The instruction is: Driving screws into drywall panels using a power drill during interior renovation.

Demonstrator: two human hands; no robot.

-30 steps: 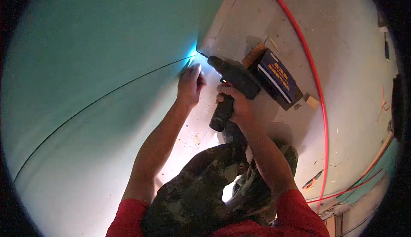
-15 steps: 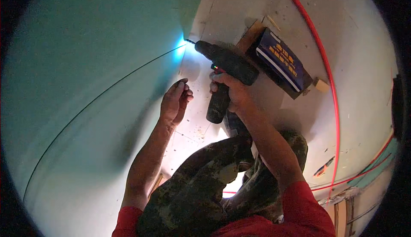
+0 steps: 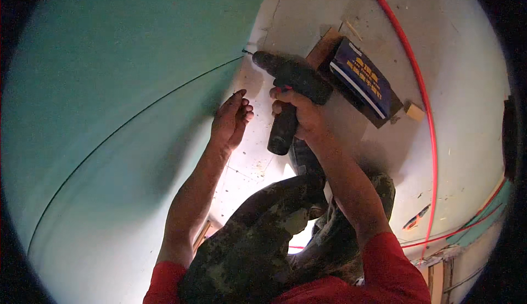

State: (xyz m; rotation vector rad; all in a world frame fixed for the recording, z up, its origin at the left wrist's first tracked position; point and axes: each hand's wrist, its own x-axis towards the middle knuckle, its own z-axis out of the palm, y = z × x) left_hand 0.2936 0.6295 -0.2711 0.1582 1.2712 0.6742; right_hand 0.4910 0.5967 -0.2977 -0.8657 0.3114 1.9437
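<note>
Gripping the dark power drill (image 3: 293,75) with my right hand (image 3: 307,114), I keep the fingers wrapped around the handle, with the index finger at the red trigger area. The drill is positioned ahead of my knees, over the pale floor (image 3: 307,7); its body slants so that the nose points up and to the left. The bit (image 3: 248,52) extends to the lower edge of the green panel (image 3: 137,40), next to the end of the dark seam (image 3: 110,135) that curves across the panel. Whether the tip makes contact cannot be determined from this angle.

My left hand (image 3: 229,123) is positioned to the left of the drill handle, apart from it and near the panel edge. It is partly closed: thumb and index finger come together at the tips, the other fingers curl loosely. I cannot tell whether a small item is held between the fingertips.

Located to the right of the drill is a dark blue box (image 3: 359,76) with yellow print, tilted, with brown cardboard (image 3: 324,47) at its upper left side. A pale block (image 3: 415,111) sits just beside its lower right corner. Farther right, a red hose (image 3: 431,123) runs in a long curve.
</note>
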